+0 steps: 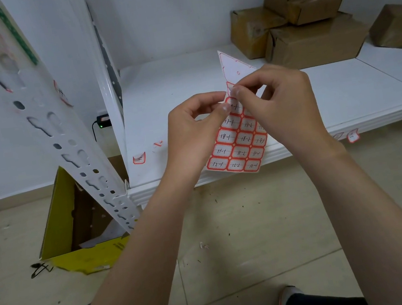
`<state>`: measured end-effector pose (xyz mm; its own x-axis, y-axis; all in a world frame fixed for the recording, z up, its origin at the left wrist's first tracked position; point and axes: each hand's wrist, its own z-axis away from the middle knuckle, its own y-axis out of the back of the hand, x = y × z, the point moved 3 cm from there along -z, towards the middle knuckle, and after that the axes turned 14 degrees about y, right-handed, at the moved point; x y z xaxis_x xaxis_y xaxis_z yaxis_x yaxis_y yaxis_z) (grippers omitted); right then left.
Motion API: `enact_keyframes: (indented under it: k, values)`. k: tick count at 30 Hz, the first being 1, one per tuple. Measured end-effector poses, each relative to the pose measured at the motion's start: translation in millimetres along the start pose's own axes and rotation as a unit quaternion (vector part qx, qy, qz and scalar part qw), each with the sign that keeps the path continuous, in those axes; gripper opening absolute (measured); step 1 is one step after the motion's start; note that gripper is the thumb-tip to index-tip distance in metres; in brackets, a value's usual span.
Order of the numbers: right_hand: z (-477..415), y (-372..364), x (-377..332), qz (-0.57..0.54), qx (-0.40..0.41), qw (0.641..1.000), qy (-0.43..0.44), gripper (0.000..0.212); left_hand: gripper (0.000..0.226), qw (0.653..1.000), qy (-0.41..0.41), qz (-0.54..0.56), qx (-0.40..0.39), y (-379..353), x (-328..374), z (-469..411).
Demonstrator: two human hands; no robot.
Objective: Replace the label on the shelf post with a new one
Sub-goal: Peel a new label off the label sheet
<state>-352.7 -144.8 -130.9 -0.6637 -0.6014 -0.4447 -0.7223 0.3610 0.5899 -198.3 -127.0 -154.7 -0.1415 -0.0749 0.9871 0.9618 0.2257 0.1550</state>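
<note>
Nearest me, the person's two forearms reach forward over the tiled floor, and between the hands hangs the label sheet (239, 143) — red-bordered stickers with handwritten numbers, held just above the front edge of the white shelf (344, 98). The left hand (191, 130) pinches the sheet's left edge between thumb and forefinger, closed on it. The right hand (281, 102) has thumb and forefinger closed together at a sticker near the sheet's upper middle; whether the sticker has lifted I cannot tell.

The sheet's long axis runs from near to far, tilting slightly left as it goes, its stripped, pointed backing end aiming away toward the brown parcels (306, 27) and its full rows hanging toward me.

The risks, to my eye: the sticker could tear or curl onto itself if peeled at a sharp angle, or stick to a fingertip — and the thin backing could rip under the left hand's pull.

Off to the left stands the perforated shelf post (39, 117), still bearing a worn red label (62, 93).
</note>
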Motion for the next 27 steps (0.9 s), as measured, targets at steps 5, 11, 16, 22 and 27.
enact_keyframes:
  k: [5,11,16,22,27]
  values:
    - [0.5,1.7,3.0,-0.021,0.024,0.998,-0.055,0.013,0.012,1.0,0.027,0.005,-0.008,-0.7,-1.5,-0.8]
    - [1.5,7.0,3.4,-0.074,0.073,0.986,-0.127,0.012,0.012,0.998,0.055,0.027,-0.026,-1.0,-2.8,0.8]
    - [2.7,12.9,3.7,-0.105,0.125,0.973,-0.163,0.017,0.016,0.997,0.064,0.041,-0.03,0.8,-6.2,-2.0]
    - [2.0,16.2,6.5,-0.166,0.149,0.951,-0.215,0.019,0.017,0.996,0.068,0.053,-0.032,-2.0,-7.3,-1.1]
    - [4.3,10.2,5.7,-0.163,0.111,0.96,-0.2,0.014,0.031,0.995,0.091,0.024,-0.035,-10.5,-9.8,-2.0]
